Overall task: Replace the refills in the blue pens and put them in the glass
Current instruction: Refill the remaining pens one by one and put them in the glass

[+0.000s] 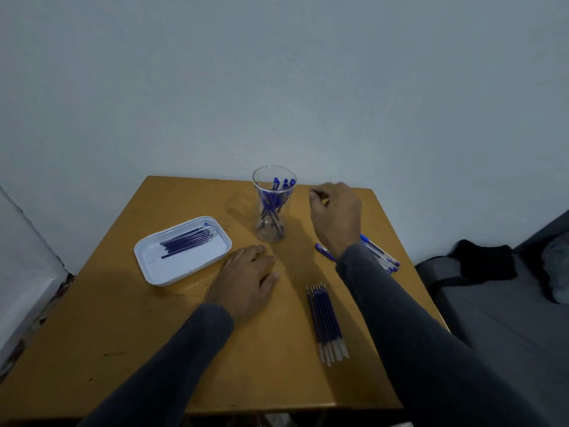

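A wooden table (123,318) stands against the wall. The white tray (151,272) of refills sits left. The glass (274,208) of blue pens stands near the far edge, just left of the right hand (335,211), fingers curled, apparently empty. The left hand (246,278) rests flat. Loose pens (381,254) lie under the right forearm, near the table's right edge; fresh refills (326,322) lie nearer.

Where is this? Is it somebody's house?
Probably a room at home, though that's a guess. A small wooden table stands against a plain wall, and beside it lies what looks like a bed with grey bedding.
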Available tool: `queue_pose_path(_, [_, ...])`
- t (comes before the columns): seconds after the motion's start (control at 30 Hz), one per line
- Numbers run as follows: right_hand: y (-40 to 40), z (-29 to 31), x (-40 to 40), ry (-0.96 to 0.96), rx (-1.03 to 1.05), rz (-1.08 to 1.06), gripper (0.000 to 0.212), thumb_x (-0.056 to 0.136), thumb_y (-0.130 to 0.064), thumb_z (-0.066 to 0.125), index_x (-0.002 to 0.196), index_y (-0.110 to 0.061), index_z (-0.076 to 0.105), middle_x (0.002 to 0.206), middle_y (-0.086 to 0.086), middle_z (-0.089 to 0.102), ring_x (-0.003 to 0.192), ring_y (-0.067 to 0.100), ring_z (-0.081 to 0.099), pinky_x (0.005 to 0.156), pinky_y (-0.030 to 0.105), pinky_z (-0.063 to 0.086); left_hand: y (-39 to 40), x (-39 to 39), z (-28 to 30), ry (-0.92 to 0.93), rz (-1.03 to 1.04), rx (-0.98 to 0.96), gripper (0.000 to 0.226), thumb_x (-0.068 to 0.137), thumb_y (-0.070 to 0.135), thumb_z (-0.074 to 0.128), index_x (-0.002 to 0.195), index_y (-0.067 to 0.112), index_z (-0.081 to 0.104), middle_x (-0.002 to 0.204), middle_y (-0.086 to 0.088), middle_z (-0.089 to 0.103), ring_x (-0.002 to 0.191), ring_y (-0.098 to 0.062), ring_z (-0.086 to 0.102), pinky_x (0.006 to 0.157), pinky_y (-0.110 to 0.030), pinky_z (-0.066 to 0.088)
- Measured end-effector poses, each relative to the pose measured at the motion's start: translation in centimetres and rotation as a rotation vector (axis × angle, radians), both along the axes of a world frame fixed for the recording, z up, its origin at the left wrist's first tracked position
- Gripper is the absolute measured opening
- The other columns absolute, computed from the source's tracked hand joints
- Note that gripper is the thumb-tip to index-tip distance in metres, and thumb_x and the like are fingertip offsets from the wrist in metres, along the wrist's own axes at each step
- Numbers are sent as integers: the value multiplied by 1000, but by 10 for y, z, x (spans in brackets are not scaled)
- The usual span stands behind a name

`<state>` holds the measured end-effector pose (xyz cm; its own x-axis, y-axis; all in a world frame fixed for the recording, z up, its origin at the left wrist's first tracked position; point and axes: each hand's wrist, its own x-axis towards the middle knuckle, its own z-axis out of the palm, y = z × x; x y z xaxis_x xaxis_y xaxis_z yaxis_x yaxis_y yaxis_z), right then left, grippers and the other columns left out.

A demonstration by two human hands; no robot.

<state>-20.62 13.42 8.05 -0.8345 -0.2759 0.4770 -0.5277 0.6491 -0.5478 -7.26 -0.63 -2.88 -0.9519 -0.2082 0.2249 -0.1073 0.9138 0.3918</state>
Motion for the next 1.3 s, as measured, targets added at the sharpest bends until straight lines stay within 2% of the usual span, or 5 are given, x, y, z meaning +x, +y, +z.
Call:
queue_pose_path(0.13, [39,-42,2,-215,232,-69,20,101,-23,60,117,-18,71,117,2,63,95,13,58,84,23,51,0,0,1,4,6,-8,46,101,49,47,140,27,56,151,6,43,138,-14,36,116,-33,28])
queue_pose_path(0.3, [59,-77,10,-306,456,-84,31,102,-23,58,133,-20,62,134,5,52,112,21,58,97,40,54,0,0,2,-28,-2,-14,45,101,49,46,140,28,55,152,6,43,138,-14,36,116,-35,30])
queue_pose_path(0.93, [48,-59,13,-353,508,-69,22,96,-10,62,115,-17,68,117,6,60,91,19,60,86,36,56,8,0,14,-125,13,-16,47,102,47,46,144,27,51,157,3,38,142,-16,34,118,-38,32])
queue_pose_path(1.13, [37,-21,56,-648,8,55,20,90,-21,68,92,-2,73,85,13,69,78,25,65,71,42,59,26,16,29,-92,55,90,32,97,36,62,127,26,66,131,4,57,117,-13,53,103,-35,47])
queue_pose_path(1.3, [32,-15,97,-1066,-345,209,9,90,-8,67,86,-10,59,72,9,58,48,13,47,40,27,33,32,41,34,-7,112,307,21,100,28,57,116,25,71,113,8,65,99,-7,59,89,-28,50])
